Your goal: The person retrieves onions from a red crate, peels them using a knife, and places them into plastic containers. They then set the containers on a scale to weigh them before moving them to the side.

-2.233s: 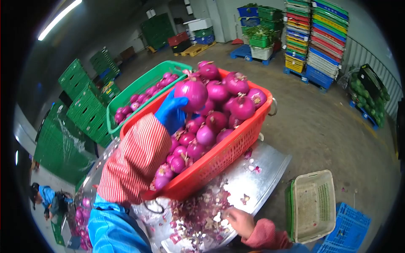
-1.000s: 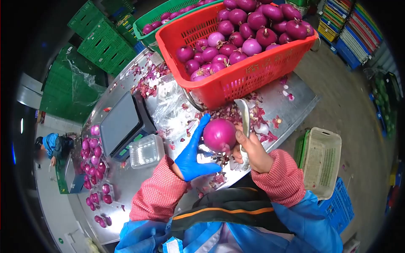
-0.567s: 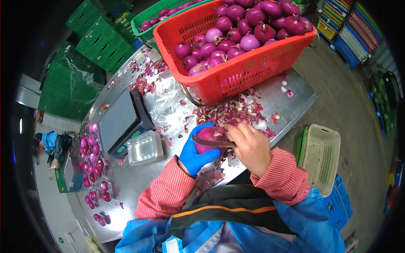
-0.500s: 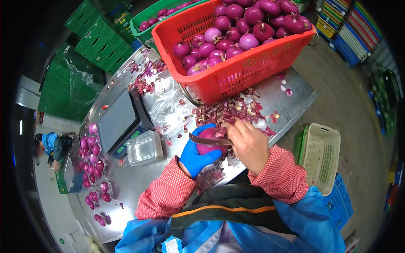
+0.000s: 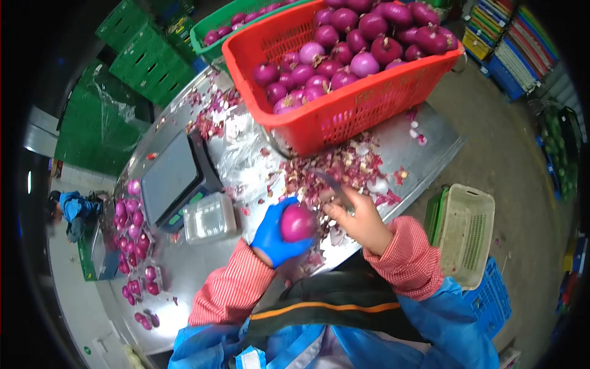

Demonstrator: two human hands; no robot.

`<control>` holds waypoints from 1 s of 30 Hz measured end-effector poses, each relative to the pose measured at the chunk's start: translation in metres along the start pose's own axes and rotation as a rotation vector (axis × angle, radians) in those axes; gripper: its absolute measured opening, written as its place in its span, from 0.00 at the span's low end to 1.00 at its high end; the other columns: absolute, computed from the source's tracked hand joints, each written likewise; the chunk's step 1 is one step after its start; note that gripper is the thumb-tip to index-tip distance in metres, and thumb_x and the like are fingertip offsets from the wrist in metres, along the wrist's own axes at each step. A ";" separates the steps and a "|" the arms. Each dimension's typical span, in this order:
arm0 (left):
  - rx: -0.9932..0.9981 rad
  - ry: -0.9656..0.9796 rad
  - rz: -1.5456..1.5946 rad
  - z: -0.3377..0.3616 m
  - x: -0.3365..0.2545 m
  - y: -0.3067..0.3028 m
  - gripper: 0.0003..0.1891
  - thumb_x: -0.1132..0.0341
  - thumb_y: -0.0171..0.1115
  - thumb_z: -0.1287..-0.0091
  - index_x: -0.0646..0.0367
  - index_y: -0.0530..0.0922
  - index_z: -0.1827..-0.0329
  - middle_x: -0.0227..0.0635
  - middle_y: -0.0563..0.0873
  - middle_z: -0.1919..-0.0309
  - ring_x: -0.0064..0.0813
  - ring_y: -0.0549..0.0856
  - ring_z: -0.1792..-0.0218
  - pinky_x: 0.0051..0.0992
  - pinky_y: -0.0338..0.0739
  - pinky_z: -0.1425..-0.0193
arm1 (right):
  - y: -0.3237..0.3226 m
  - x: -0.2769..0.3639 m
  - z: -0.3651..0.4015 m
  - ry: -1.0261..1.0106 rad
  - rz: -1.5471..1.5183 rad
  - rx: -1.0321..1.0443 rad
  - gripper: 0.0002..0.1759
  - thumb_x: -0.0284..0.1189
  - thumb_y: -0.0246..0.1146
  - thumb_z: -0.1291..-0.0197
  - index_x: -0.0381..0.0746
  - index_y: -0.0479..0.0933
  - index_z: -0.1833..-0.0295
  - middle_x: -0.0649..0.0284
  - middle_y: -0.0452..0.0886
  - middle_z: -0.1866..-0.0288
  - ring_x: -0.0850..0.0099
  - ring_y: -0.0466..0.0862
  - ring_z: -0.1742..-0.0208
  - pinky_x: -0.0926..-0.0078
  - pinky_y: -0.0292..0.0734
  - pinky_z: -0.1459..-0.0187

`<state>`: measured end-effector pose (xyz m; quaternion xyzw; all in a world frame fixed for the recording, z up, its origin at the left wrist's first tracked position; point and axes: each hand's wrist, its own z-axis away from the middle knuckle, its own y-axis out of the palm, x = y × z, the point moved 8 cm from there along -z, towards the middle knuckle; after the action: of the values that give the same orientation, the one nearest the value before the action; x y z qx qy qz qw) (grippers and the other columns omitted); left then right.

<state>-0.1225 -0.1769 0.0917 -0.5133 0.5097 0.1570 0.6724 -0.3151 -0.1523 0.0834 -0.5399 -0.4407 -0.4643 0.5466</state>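
My left hand (image 5: 273,235), in a blue glove, is wrapped round a smooth red onion (image 5: 297,222). My bare right hand (image 5: 359,221) grips a knife (image 5: 332,185) whose curved, dark blade points up and left, apart from the onion. Beyond both hands lies a heap of dry onion skins (image 5: 344,161) on the metal table (image 5: 424,147). Behind the heap stands a red basket (image 5: 344,117) filled with red onions (image 5: 329,69).
A scale (image 5: 171,175) and a clear plastic tub (image 5: 209,218) stand left of my hands. Packed onions (image 5: 132,234) line the table's left side. A green basket (image 5: 212,54) is behind; a pale crate (image 5: 470,237) sits right. Another person (image 5: 77,209) is far left.
The knife has come off the onion, and my right hand has moved slightly right with its blade now pointing up. My left hand has shifted a little left and lower with the onion.
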 end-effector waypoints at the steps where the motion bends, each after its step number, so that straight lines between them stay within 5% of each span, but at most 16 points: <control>1: 0.015 -0.005 -0.115 0.009 0.019 -0.007 0.49 0.52 0.80 0.57 0.61 0.67 0.31 0.51 0.78 0.49 0.49 0.80 0.47 0.41 0.76 0.40 | 0.001 -0.015 0.001 0.022 -0.052 -0.009 0.25 0.43 0.66 0.36 0.34 0.78 0.43 0.47 0.83 0.54 0.54 0.84 0.51 0.62 0.77 0.48; 6: 0.315 -0.243 -0.758 0.046 0.100 -0.018 0.48 0.47 0.78 0.59 0.53 0.71 0.31 0.51 0.83 0.45 0.55 0.81 0.45 0.45 0.78 0.42 | -0.005 -0.037 0.014 -0.019 0.129 -0.096 0.16 0.39 0.63 0.34 0.38 0.81 0.49 0.48 0.83 0.55 0.50 0.83 0.54 0.59 0.77 0.53; 7: 0.339 -0.218 -0.888 0.049 0.105 -0.017 0.49 0.46 0.79 0.58 0.52 0.70 0.30 0.47 0.84 0.46 0.53 0.81 0.44 0.45 0.77 0.41 | -0.006 -0.033 0.015 -0.049 0.193 -0.076 0.15 0.34 0.64 0.33 0.35 0.81 0.49 0.53 0.85 0.62 0.64 0.85 0.60 0.69 0.78 0.57; 8: 0.390 -0.215 -0.856 0.045 0.105 -0.017 0.48 0.46 0.78 0.56 0.52 0.69 0.29 0.46 0.84 0.46 0.52 0.81 0.44 0.45 0.77 0.40 | -0.005 -0.035 0.015 0.098 0.103 0.009 0.17 0.40 0.61 0.33 0.39 0.81 0.49 0.50 0.82 0.59 0.51 0.83 0.55 0.56 0.76 0.55; 10: 0.500 -0.214 -0.798 0.031 0.090 -0.025 0.46 0.47 0.77 0.52 0.53 0.69 0.29 0.46 0.84 0.45 0.51 0.82 0.45 0.44 0.76 0.38 | -0.012 -0.041 0.012 0.046 0.195 -0.018 0.18 0.42 0.60 0.33 0.39 0.80 0.51 0.50 0.82 0.61 0.52 0.83 0.57 0.57 0.76 0.57; 12: 0.297 0.121 -0.470 -0.018 -0.002 -0.041 0.31 0.63 0.73 0.41 0.57 0.75 0.33 0.46 0.84 0.44 0.46 0.83 0.44 0.37 0.75 0.37 | -0.023 -0.042 0.012 0.115 0.174 -0.023 0.18 0.43 0.59 0.33 0.39 0.80 0.51 0.52 0.83 0.63 0.52 0.84 0.60 0.59 0.76 0.60; 15: 0.178 0.370 -0.261 -0.117 -0.115 -0.053 0.26 0.72 0.69 0.40 0.59 0.77 0.36 0.45 0.85 0.50 0.44 0.84 0.49 0.35 0.78 0.43 | -0.036 -0.054 0.012 0.091 0.099 -0.090 0.18 0.43 0.58 0.32 0.40 0.80 0.51 0.51 0.84 0.63 0.52 0.84 0.61 0.58 0.77 0.60; 17: 0.011 0.819 -0.492 -0.216 -0.206 -0.036 0.32 0.75 0.70 0.44 0.61 0.73 0.34 0.44 0.82 0.43 0.43 0.81 0.44 0.36 0.73 0.36 | -0.061 -0.049 0.009 0.053 0.191 -0.128 0.16 0.42 0.60 0.33 0.41 0.80 0.51 0.52 0.84 0.62 0.53 0.85 0.60 0.60 0.77 0.60; 21: 0.031 0.888 -0.496 -0.363 -0.238 0.028 0.44 0.71 0.73 0.48 0.55 0.63 0.25 0.47 0.73 0.33 0.50 0.71 0.31 0.40 0.65 0.27 | -0.095 -0.060 0.018 0.035 0.231 -0.254 0.15 0.40 0.61 0.34 0.40 0.82 0.54 0.57 0.85 0.64 0.56 0.86 0.62 0.62 0.79 0.61; 26: 0.031 0.899 -1.130 -0.464 -0.286 0.121 0.53 0.76 0.73 0.52 0.38 0.55 0.21 0.41 0.60 0.23 0.50 0.68 0.28 0.46 0.67 0.26 | -0.118 -0.089 0.025 0.169 0.200 -0.330 0.15 0.41 0.64 0.36 0.40 0.83 0.56 0.56 0.85 0.65 0.55 0.85 0.64 0.62 0.79 0.62; 29: 0.071 0.913 -1.359 -0.509 -0.284 0.155 0.35 0.63 0.61 0.34 0.31 0.60 0.23 0.37 0.64 0.25 0.44 0.70 0.29 0.50 0.69 0.30 | -0.119 -0.097 0.026 0.079 0.216 -0.373 0.13 0.38 0.65 0.37 0.38 0.83 0.57 0.55 0.85 0.65 0.55 0.85 0.64 0.62 0.79 0.62; 30: 0.158 0.775 -1.314 -0.543 -0.272 0.165 0.33 0.62 0.59 0.32 0.31 0.61 0.24 0.36 0.64 0.25 0.45 0.70 0.29 0.50 0.69 0.31 | -0.119 -0.100 0.025 0.048 0.235 -0.365 0.13 0.37 0.64 0.35 0.38 0.82 0.56 0.55 0.85 0.65 0.55 0.86 0.64 0.63 0.79 0.63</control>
<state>-0.6461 -0.4837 0.2600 -0.6795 0.3091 -0.5031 0.4354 -0.4495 -0.1220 0.0073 -0.6662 -0.2702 -0.4823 0.5006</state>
